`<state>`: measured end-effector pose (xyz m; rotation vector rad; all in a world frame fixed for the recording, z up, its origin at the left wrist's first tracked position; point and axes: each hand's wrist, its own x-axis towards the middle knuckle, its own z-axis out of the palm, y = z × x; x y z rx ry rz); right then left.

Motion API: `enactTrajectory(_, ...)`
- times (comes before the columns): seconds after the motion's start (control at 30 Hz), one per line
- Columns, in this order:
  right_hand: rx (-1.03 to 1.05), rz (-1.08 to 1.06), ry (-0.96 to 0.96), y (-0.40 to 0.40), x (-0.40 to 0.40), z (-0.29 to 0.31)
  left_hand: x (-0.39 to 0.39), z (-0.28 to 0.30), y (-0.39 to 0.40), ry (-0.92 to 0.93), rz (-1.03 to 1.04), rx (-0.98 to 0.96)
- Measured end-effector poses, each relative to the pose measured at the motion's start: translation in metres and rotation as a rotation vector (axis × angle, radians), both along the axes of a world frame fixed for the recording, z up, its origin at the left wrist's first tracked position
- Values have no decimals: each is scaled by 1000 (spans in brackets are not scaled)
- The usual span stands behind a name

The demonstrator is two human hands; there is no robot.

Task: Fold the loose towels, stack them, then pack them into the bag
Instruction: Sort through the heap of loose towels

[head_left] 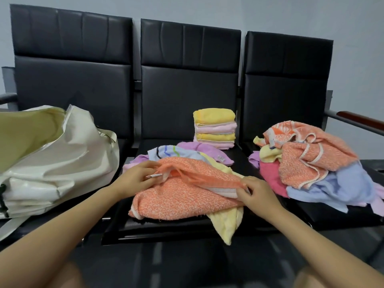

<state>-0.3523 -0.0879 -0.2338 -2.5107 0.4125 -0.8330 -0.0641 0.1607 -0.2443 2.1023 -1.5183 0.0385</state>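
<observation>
The folding step is in hand. On the middle seat of a row of black chairs, the left hand and the right hand each pinch the bunched upper hem of an orange towel, fingers curled and clamped on the cloth at either end. The towel lies crumpled over other loose towels, a yellow one hanging off the seat's front edge. Behind them stands a folded stack of yellow and pink towels; a second loose heap fills the right-hand seat. The white bag sits gaping on the left seat. Next, it seems, the hem must be pulled taut and the towel spread flat before any fold; most towels remain unfolded, so packing is far off.
</observation>
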Motion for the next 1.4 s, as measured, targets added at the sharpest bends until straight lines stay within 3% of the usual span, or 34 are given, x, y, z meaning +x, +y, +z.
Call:
enactTrajectory(0.23, 129, -153, -23, -14, 5, -7, -3, 0, -3, -43, 195, -30)
enactTrajectory(0.37, 247, -201, -73, -15, 14, -4, 2, 4, -6, 129, 230, -87)
enactTrajectory(0.47, 284, -259, -112, -14, 23, 17, 3, 30, -12, 206, 335, -240)
enactTrajectory(0.63, 288, -244, -243, -15, 39, 122, -4, 131, -17, 133, 385, -419)
enactTrajectory(0.77, 404, -230, -589, -10, 49, 223, -32, 222, -4, 404, 254, -690)
enactTrajectory(0.87, 420, -174, -689, 4, 47, 274, -49, 266, 12, 596, 133, -825)
enactTrajectory(1.0, 370, -151, -686, 19, 38, 308, -50, 298, 34, 761, -21, -892)
enactTrajectory(1.13, 466, -115, -657, 27, 32, 321, -39, 305, 50, 867, -137, -845)
enactTrajectory(1.3, 677, -65, -480, 23, 38, 304, -31, 292, 45, 969, 56, -790)
enactTrajectory(1.4, 650, -159, -343, 5, 52, 273, -22, 263, 32, 974, 242, -675)
